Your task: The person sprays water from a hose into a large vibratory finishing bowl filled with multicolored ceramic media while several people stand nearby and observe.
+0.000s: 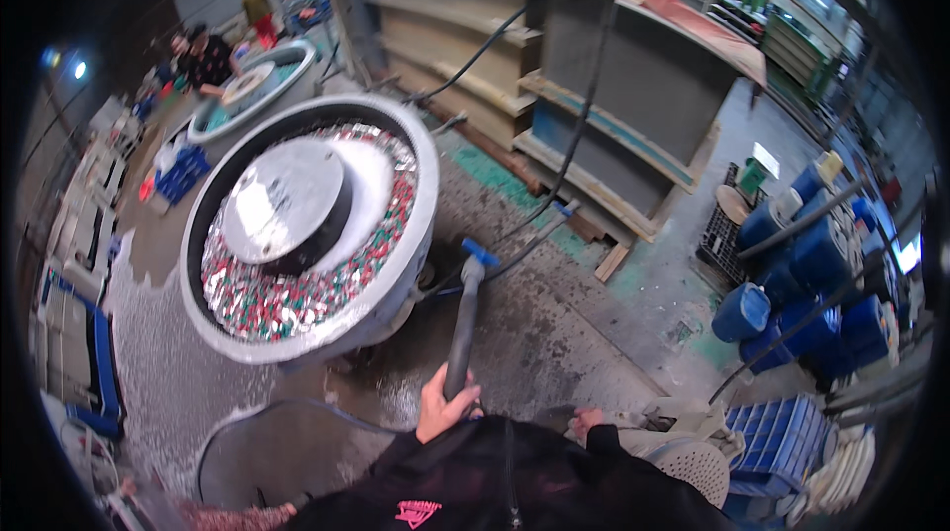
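Observation:
My left hand [445, 407] is closed round the lower end of a thick grey hose [462, 338]. The hose rises away from me to a fitting with a blue handle [480, 252], beside a large round grey tub [426, 175]. In the tub, many small red, green and silvery pieces [287, 308] lie with white foam [368, 185] around a raised centre with a shiny round lid [284, 199]. Near my body on the right is my right hand [586, 419], small in view and apart from the hose; its fingers are not clear.
Wet floor [178, 353] surrounds the tub, with a dark hose [327, 404] looping across it. Blue drums [807, 249] and a blue crate [782, 437] stand right. A large panelled tank [623, 76] is ahead. Another person [206, 58] leans over a second tub [307, 66]. A patterned sleeve [233, 516] shows lower left.

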The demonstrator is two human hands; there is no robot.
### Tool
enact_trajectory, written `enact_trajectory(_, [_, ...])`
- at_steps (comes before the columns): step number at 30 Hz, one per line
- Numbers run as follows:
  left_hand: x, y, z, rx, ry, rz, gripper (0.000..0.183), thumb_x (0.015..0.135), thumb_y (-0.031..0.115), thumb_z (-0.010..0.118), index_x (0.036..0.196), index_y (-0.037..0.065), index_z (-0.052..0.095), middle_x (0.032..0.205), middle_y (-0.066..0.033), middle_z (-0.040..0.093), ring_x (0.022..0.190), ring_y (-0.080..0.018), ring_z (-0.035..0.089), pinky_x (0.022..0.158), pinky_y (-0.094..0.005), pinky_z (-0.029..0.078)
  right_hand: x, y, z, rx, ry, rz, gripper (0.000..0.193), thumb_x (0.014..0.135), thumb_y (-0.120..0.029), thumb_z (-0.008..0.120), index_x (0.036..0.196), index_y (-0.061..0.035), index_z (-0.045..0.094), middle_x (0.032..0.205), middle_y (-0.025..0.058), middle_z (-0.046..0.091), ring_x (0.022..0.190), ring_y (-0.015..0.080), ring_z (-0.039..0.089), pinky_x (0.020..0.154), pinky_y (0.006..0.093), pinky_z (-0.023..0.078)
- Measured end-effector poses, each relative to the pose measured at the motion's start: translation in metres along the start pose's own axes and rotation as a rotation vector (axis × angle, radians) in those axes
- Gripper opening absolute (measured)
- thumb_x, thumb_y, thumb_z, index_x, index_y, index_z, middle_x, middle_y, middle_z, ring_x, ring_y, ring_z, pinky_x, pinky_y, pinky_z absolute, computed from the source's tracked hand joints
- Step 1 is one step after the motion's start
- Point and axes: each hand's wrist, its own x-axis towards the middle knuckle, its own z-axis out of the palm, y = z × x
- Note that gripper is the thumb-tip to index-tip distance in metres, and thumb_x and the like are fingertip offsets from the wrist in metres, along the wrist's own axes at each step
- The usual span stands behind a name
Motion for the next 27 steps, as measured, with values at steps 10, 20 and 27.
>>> enact_trajectory(10, [0.057, -0.015, -0.042, 0.058, 0.015, 0.174, 0.017, 0.072, 0.008, 0.06, 0.08, 0.006, 0.045, 0.064, 0.0023, 0.043, 0.055, -0.0047, 0.041, 0.05, -0.021, 0.033, -0.025, -0.298, 0.146, 0.209, -0.052, -0.835, 0.029, 0.086, -0.011, 0.04, 0.113, -0.0029, 0.046, 0.065, -0.001, 0.046, 0.051, 0.0044, 0.037, 0.043, 0.0181, 0.031])
enact_trajectory(20, [0.107, 0.0, -0.02, 0.141, 0.351, 0.325, 0.018, 0.073, 0.012, 0.062, 0.079, 0.005, 0.046, 0.064, 0.0035, 0.043, 0.056, -0.0046, 0.038, 0.051, -0.0217, 0.031, -0.086, -0.525, 0.321, -0.229, -0.656, -1.174, 0.039, 0.084, -0.013, 0.045, 0.122, -0.0076, 0.039, 0.094, 0.0073, 0.054, 0.084, 0.0147, 0.051, 0.075, 0.0276, 0.041])
enact_trajectory(27, [0.146, -0.012, 0.015, 0.231, 0.411, 0.199, 0.035, 0.078, 0.03, 0.057, 0.095, -0.001, 0.051, 0.065, -0.0114, 0.055, 0.057, -0.0143, 0.053, 0.055, -0.0286, 0.041, -0.063, -0.554, 0.349, -0.46, -0.8, -1.491, 0.032, 0.081, -0.012, 0.047, 0.112, -0.0021, 0.049, 0.102, 0.0155, 0.051, 0.096, 0.0274, 0.048, 0.085, 0.0341, 0.036])
